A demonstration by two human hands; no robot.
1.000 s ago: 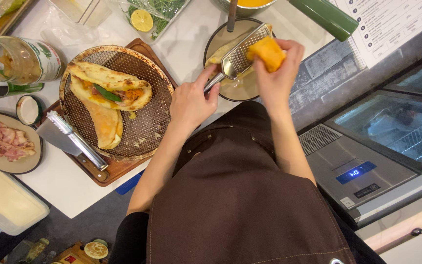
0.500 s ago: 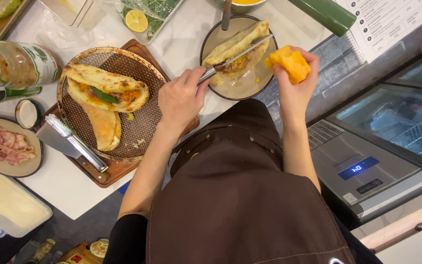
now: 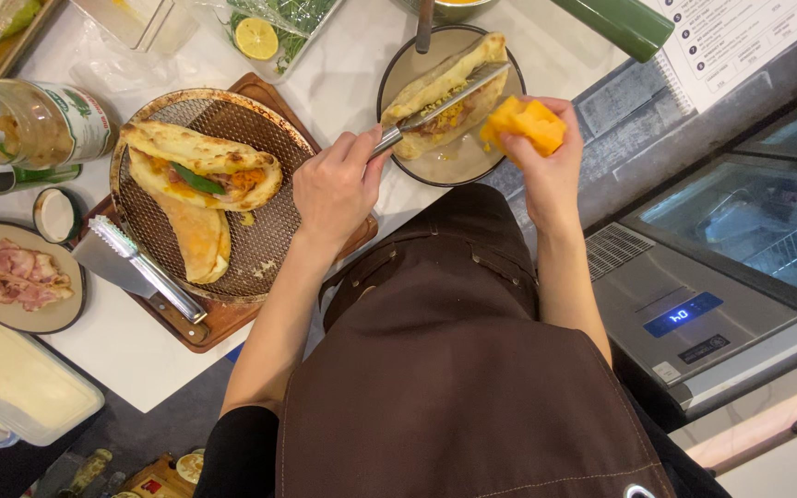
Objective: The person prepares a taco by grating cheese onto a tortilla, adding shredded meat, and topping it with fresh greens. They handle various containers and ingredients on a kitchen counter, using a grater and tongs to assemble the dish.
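Observation:
My left hand [image 3: 334,189] grips the handle of a long metal grater [image 3: 445,103], which lies across a filled flatbread [image 3: 445,74] on a round grey plate [image 3: 458,168]. My right hand [image 3: 551,171] holds an orange block of cheese [image 3: 523,124] just off the right rim of the plate, clear of the grater. Grated yellow bits lie in the flatbread's filling. A brown apron covers my front below both arms.
Left of the plate, a round mesh tray [image 3: 260,249] with two filled flatbreads [image 3: 200,166] sits on a wooden board [image 3: 223,318], with metal tongs [image 3: 145,267] beside it. Around them stand a jar [image 3: 34,124], a plate of sliced meat [image 3: 20,277] and a lemon half [image 3: 255,37]. An appliance with a blue display [image 3: 684,314] stands right.
My right hand has lifted the cheese off the grater and drawn it right, past the plate's rim. The grater has dropped lower and flatter over the flatbread.

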